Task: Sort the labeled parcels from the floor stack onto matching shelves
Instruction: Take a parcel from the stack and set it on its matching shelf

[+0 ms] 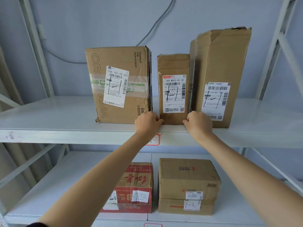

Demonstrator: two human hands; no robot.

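A narrow brown parcel (173,89) with a white label marked 1-1 stands upright on the upper shelf (49,118). My left hand (147,122) grips its lower left corner and my right hand (198,122) grips its lower right corner. It stands between a wide brown box (118,84) on the left and a tall brown box (219,76) on the right, both with hand-marked labels. A red-edged shelf tag (155,140) sits on the shelf's front edge, partly hidden by my left wrist.
The lower shelf (65,185) carries a red-printed box (134,187) and a brown box (186,185) labelled 1-2. White rack posts and braces (37,46) flank both sides. A grey cable (157,22) runs along the back wall.
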